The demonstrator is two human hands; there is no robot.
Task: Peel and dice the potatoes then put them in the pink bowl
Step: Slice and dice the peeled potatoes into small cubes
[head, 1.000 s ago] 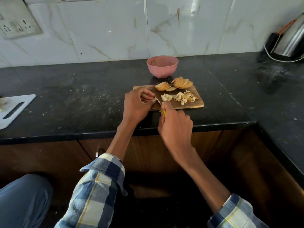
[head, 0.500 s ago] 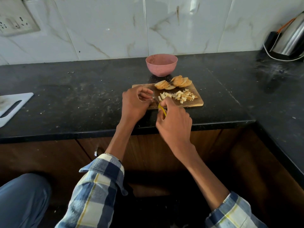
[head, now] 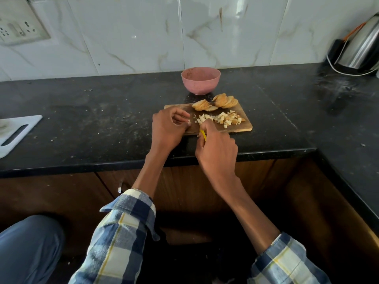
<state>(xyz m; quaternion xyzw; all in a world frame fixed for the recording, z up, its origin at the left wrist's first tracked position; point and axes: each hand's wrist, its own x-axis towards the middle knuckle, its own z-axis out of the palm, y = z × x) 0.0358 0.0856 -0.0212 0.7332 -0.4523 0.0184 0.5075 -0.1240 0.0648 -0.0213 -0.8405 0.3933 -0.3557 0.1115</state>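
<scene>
A wooden cutting board (head: 244, 128) lies on the black counter, just in front of the pink bowl (head: 200, 80). At the board's far edge sit two fanned stacks of potato slices (head: 217, 102). A pile of diced potato (head: 223, 118) covers its middle. My left hand (head: 169, 128) rests on the board's left part, its curled fingers pinching a small potato piece (head: 189, 121). My right hand (head: 217, 150) grips a yellow-handled knife (head: 203, 134); the blade tip lies by the dice, just right of the left fingers. The bowl's inside looks bare.
A white cutting board (head: 14, 132) lies at the counter's left edge. A steel kettle (head: 361, 48) with a white cord stands at the back right. The counter (head: 102, 119) turns a corner along the right side. A wall socket (head: 18, 29) is at top left.
The knife hand has shifted slightly, the blade coming down by the left fingers. The left hand stays on the board, and the view has moved a little.
</scene>
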